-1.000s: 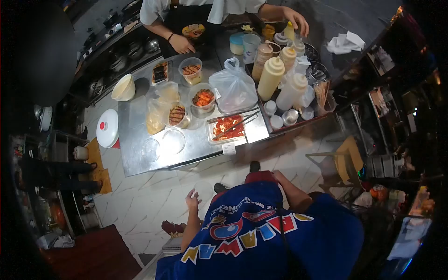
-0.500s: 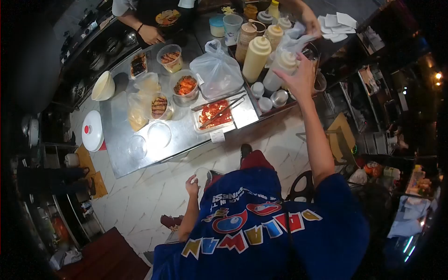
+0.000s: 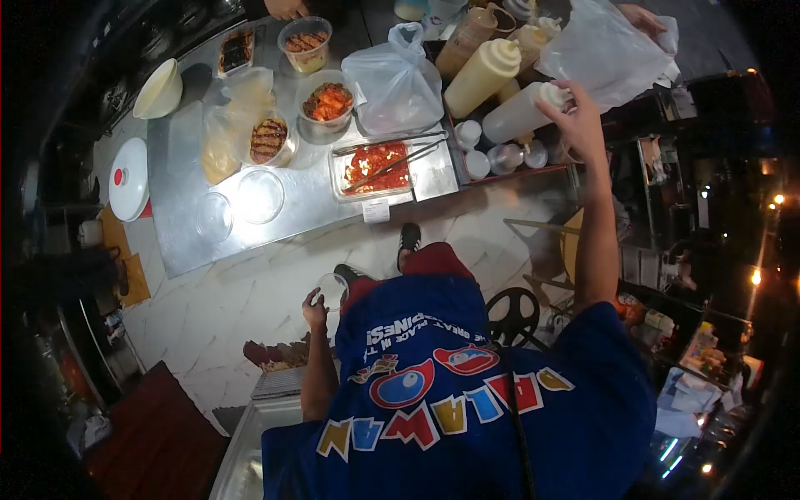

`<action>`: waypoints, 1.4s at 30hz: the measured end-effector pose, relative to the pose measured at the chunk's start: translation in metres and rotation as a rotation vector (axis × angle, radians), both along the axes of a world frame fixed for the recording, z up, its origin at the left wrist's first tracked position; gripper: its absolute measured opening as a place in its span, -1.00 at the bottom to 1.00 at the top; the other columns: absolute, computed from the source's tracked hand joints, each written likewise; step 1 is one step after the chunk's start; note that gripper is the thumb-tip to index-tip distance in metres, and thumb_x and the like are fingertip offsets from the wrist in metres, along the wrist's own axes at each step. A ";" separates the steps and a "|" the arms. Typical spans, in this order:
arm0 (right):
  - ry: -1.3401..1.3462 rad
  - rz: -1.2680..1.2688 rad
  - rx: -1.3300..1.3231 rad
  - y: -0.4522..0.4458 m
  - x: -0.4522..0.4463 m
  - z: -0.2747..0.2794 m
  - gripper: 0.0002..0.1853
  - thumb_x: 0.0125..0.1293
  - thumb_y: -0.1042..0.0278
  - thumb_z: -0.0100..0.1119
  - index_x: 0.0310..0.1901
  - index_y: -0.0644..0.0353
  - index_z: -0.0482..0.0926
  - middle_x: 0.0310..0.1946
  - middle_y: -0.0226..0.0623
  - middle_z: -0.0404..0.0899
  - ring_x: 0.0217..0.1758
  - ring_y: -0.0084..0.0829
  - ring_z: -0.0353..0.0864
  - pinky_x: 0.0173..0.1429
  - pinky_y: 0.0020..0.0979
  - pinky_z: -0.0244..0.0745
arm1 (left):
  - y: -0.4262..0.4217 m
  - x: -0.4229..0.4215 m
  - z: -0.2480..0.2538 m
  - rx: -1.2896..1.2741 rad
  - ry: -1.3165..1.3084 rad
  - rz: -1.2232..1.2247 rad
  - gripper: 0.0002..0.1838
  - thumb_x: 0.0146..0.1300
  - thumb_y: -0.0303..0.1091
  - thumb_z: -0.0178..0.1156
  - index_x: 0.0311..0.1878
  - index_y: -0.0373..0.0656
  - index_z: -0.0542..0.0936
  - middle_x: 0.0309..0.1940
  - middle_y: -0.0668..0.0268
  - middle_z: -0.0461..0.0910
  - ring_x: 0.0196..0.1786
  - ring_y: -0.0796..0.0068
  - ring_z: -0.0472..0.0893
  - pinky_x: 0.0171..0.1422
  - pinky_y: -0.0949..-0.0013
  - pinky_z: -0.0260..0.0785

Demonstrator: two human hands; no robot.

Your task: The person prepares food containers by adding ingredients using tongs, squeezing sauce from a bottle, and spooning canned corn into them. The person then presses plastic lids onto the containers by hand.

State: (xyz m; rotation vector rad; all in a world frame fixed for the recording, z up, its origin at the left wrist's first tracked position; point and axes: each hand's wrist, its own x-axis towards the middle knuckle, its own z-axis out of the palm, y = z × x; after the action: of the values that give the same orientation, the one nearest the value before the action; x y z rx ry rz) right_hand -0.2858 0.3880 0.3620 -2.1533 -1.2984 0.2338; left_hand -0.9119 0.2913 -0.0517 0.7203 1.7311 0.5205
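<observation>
Marbled floor tiles (image 3: 200, 287) are laid beneath a steel table (image 3: 179, 242), on which food containers (image 3: 322, 127) are arranged. A translucent squeeze bottle (image 3: 518, 115) is located at the table's right end, among other bottles, and is tilted with its capped end toward the right hand (image 3: 579, 122). This end is gripped between the right thumb and fingers, which are closed around it; whether the base is supported cannot be told. A yellow squeeze bottle (image 3: 483, 77) is positioned just beside it. A thin plastic bag (image 3: 604, 54) is held near the right hand by a co-worker's hand (image 3: 644, 18). A clear round lid (image 3: 331, 292) is held at its edge by the left hand (image 3: 315, 308), apart from the table; the left fingers are curled, and the exact finger contact is too small to be told. Tongs (image 3: 427, 152) are laid across a tray of red food (image 3: 340, 179). A tied plastic bag (image 3: 392, 87) is placed behind the tray, and two flat lids (image 3: 260, 197) are set near the table's front edge.
</observation>
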 end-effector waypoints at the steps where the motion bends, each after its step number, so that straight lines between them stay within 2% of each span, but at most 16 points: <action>1: 0.010 0.043 0.001 -0.006 0.006 0.001 -0.45 0.10 0.29 0.46 0.13 0.29 0.56 0.01 -0.15 0.62 -0.03 -0.39 0.62 0.07 -0.37 0.54 | -0.002 0.001 0.000 0.003 0.005 0.011 -0.70 0.31 -0.51 0.23 0.08 -0.03 0.70 -0.59 0.46 0.44 -0.59 0.67 0.35 -0.53 0.44 0.33; 5: 0.149 0.155 0.042 -0.033 0.022 0.007 -0.46 0.08 0.44 0.37 0.16 0.23 0.54 0.05 -0.22 0.58 0.03 -0.43 0.59 0.13 -0.40 0.51 | -0.005 -0.001 -0.003 0.015 0.015 0.009 -0.69 0.32 -0.51 0.23 0.10 -0.02 0.70 -0.64 0.52 0.35 -0.61 0.70 0.28 -0.53 0.46 0.30; 6: 0.208 0.165 0.008 -0.037 0.024 0.011 -0.43 0.04 0.55 0.31 0.18 0.21 0.51 0.05 -0.27 0.54 0.07 -0.45 0.56 0.16 -0.40 0.50 | -0.004 -0.003 -0.001 0.007 0.016 0.000 -0.69 0.32 -0.51 0.23 0.10 -0.02 0.70 -0.64 0.53 0.33 -0.61 0.70 0.28 -0.53 0.46 0.30; 9: 0.349 0.117 -0.039 -0.050 0.028 0.017 -0.41 0.02 0.60 0.28 0.19 0.21 0.48 0.07 -0.30 0.49 0.10 -0.45 0.52 0.19 -0.41 0.49 | 0.001 -0.005 0.004 0.010 0.001 -0.004 -0.69 0.33 -0.51 0.22 0.11 -0.04 0.69 -0.64 0.54 0.30 -0.59 0.73 0.28 -0.51 0.47 0.31; 11: 0.304 0.158 -0.050 -0.055 0.030 0.016 -0.41 0.02 0.66 0.24 0.17 0.20 0.45 0.07 -0.33 0.45 0.12 -0.46 0.49 0.22 -0.41 0.47 | 0.008 -0.004 0.005 -0.006 0.013 -0.007 -0.69 0.33 -0.51 0.22 0.11 -0.04 0.69 -0.64 0.56 0.29 -0.58 0.73 0.29 -0.50 0.48 0.33; 13: 0.188 0.206 -0.032 -0.057 0.031 0.013 -0.42 0.02 0.71 0.21 0.15 0.19 0.44 0.05 -0.34 0.45 0.13 -0.47 0.48 0.23 -0.41 0.46 | 0.015 -0.004 0.006 -0.008 0.009 -0.011 -0.68 0.33 -0.51 0.21 0.12 -0.05 0.68 -0.61 0.54 0.34 -0.55 0.72 0.32 -0.47 0.48 0.35; 22: 0.204 0.234 -0.037 -0.055 0.022 0.020 -0.37 -0.08 0.80 0.22 0.10 0.14 0.45 0.07 -0.37 0.38 0.18 -0.42 0.44 0.27 -0.39 0.45 | 0.040 0.006 0.000 0.078 -0.042 -0.029 -0.70 0.34 -0.51 0.22 0.11 -0.07 0.68 -0.38 0.37 0.60 -0.47 0.66 0.45 -0.43 0.45 0.40; 24: 0.183 0.224 -0.048 -0.054 0.022 0.021 -0.38 -0.07 0.76 0.23 0.12 0.13 0.47 0.08 -0.34 0.40 0.18 -0.41 0.45 0.28 -0.37 0.46 | 0.042 0.006 0.006 0.042 -0.047 -0.040 -0.69 0.33 -0.52 0.24 0.12 -0.07 0.68 -0.35 0.38 0.62 -0.46 0.66 0.46 -0.42 0.46 0.40; 28: 0.066 0.282 -0.113 -0.042 0.036 0.024 -0.42 0.02 0.60 0.31 0.17 0.11 0.51 0.11 -0.28 0.45 0.20 -0.34 0.48 0.28 -0.33 0.46 | 0.035 0.004 0.001 0.100 -0.032 -0.068 -0.71 0.31 -0.52 0.26 0.08 -0.07 0.70 -0.42 0.41 0.59 -0.50 0.67 0.43 -0.47 0.46 0.38; 31: 0.202 0.240 -0.030 -0.019 0.016 0.023 -0.43 0.10 0.45 0.37 0.22 0.06 0.53 0.16 -0.25 0.47 0.24 -0.31 0.49 0.26 -0.31 0.46 | 0.034 -0.003 -0.006 0.089 0.031 -0.114 -0.72 0.26 -0.52 0.28 0.03 -0.07 0.73 -0.52 0.42 0.55 -0.62 0.66 0.38 -0.53 0.44 0.33; 33: 0.031 0.262 -0.007 -0.005 0.008 0.025 -0.44 0.13 0.34 0.41 0.22 0.10 0.54 0.18 -0.16 0.50 0.28 -0.18 0.49 0.34 -0.24 0.39 | 0.038 -0.005 -0.004 0.068 0.022 -0.104 -0.71 0.24 -0.52 0.28 0.03 -0.07 0.73 -0.57 0.43 0.51 -0.64 0.65 0.37 -0.54 0.44 0.32; 35: -0.183 0.337 0.087 0.011 0.003 0.023 -0.44 0.14 0.29 0.40 0.21 0.12 0.54 0.17 -0.11 0.52 0.27 -0.11 0.49 0.38 -0.20 0.35 | 0.045 -0.003 0.004 0.075 0.028 -0.086 -0.71 0.25 -0.53 0.26 0.02 -0.06 0.73 -0.50 0.39 0.56 -0.59 0.63 0.43 -0.53 0.43 0.36; 36: -0.234 0.318 0.144 0.018 -0.008 0.030 -0.46 0.17 0.19 0.41 0.17 0.19 0.55 0.11 -0.03 0.56 0.25 -0.03 0.48 0.39 -0.14 0.33 | 0.047 -0.002 0.007 0.074 0.030 -0.076 -0.71 0.25 -0.54 0.25 0.01 -0.06 0.73 -0.47 0.37 0.59 -0.57 0.61 0.45 -0.52 0.42 0.38; 39: -0.491 0.157 0.209 0.047 -0.021 0.023 -0.46 0.17 0.08 0.42 0.10 0.23 0.58 0.02 -0.02 0.62 0.19 -0.02 0.52 0.32 -0.09 0.38 | 0.049 0.000 0.004 0.110 -0.011 -0.025 -0.71 0.25 -0.54 0.25 0.01 -0.06 0.73 -0.30 0.29 0.66 -0.47 0.57 0.53 -0.49 0.41 0.45; 40: -0.519 0.119 0.195 0.059 -0.029 0.023 -0.45 0.15 -0.01 0.44 0.02 0.27 0.59 -0.09 0.02 0.65 0.14 0.01 0.55 0.23 -0.07 0.44 | 0.050 0.000 0.004 0.109 -0.002 -0.044 -0.71 0.25 -0.54 0.25 0.01 -0.07 0.73 -0.25 0.27 0.67 -0.43 0.55 0.55 -0.47 0.41 0.46; 42: -0.497 0.064 0.052 0.079 -0.048 0.025 -0.43 0.16 -0.01 0.44 0.03 0.28 0.58 -0.14 0.05 0.64 0.10 0.01 0.56 0.18 -0.09 0.46 | 0.051 0.001 0.005 0.108 0.022 -0.079 -0.70 0.24 -0.54 0.25 0.02 -0.07 0.73 -0.15 0.23 0.68 -0.37 0.51 0.59 -0.45 0.40 0.50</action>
State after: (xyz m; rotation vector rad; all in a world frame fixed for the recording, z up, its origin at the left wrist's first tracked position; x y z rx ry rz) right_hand -0.3334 0.4669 0.3865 -2.2058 -1.6209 -0.3296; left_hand -0.9112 0.3419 -0.0470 0.8702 1.6971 0.5564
